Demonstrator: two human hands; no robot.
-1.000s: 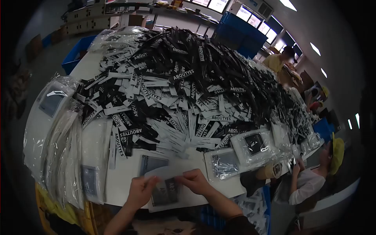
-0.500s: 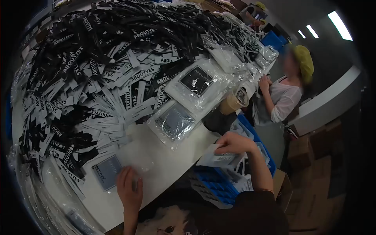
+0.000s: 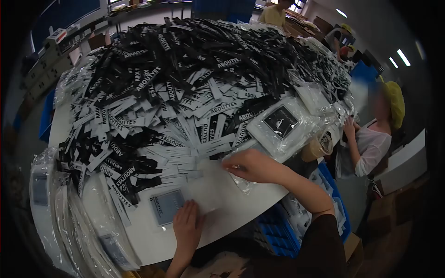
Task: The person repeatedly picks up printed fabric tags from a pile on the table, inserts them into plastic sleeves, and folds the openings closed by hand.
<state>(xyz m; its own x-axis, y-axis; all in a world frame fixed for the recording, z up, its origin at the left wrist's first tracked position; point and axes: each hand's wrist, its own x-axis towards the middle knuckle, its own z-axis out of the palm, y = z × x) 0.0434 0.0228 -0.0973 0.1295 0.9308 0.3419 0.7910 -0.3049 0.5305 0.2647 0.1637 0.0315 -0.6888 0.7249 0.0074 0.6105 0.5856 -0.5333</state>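
My left hand (image 3: 187,227) lies with fingers stretched out on the right edge of a clear plastic bag with a blue-grey printed panel (image 3: 167,207), flat on the white table (image 3: 155,241). My right hand (image 3: 250,167) is over the table, fingertips pinched together near the white strips. A faint, blurred translucent patch is beside those fingertips; whether they hold anything is unclear. A large heap of black and white printed strips (image 3: 153,92) covers the table beyond my hands. To the right lies a stack of clear bags with a black panel (image 3: 281,121).
A blue crate (image 3: 331,194) with packed bags stands below the table's right edge. A lidded cup (image 3: 317,146) is near that edge. Stacked clear bags (image 3: 99,213) line the left side. A person in a yellow cap (image 3: 396,104) works at right; others are farther back.
My right hand has moved from above the blue crate, where it held a translucent bag, to over the table. The view has shifted, showing more room behind. My left hand stays by the panelled bag.
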